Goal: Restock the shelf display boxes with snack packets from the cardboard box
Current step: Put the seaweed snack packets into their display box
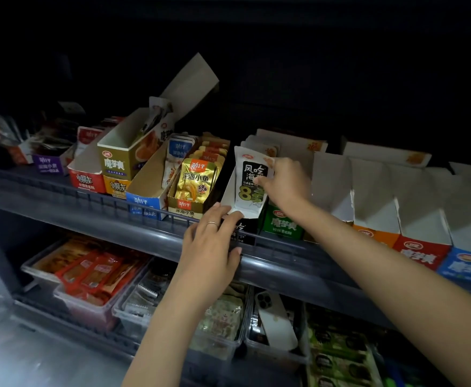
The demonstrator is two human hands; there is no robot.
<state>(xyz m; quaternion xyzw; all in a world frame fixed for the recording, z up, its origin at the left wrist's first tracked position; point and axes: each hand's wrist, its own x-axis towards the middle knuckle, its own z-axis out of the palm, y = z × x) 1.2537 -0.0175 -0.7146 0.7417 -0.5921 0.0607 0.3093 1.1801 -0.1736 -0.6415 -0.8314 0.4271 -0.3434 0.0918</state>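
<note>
Seating a white packet (252, 181) upright at the front of the black box (244, 236) looks like the step in hand.

Head view: the right hand (284, 182) pinches the packet's right edge, with its fingers curled over the upper corner. More white packets stand just behind that hand's fingertips, in the same box. The packet's foot sits low in the box, close above the left hand (212, 244). That hand lies flat and relaxed, holding nothing. Its fingers are stretched against the box front and its thumb rests on the shelf edge (284, 268), as if steadying the box.

A green box (283, 226) sits under the right wrist. A gold box (185, 209), full of gold packets, stands just left of the left hand's fingertips. Well off to the right of the right arm stands a row of empty boxes (374, 199). A phone (273, 319) lies in a bin on the lower shelf, below the left forearm. The cardboard supply box is not in view.

I judge the task far from done, since the row on the right has nothing in it. The next move calls for letting go of the packet only once it stands square against those behind it. The left hand should keep the box from sliding, or the packet may topple forward over the low front lip. After that, more stock has to be fetched.
</note>
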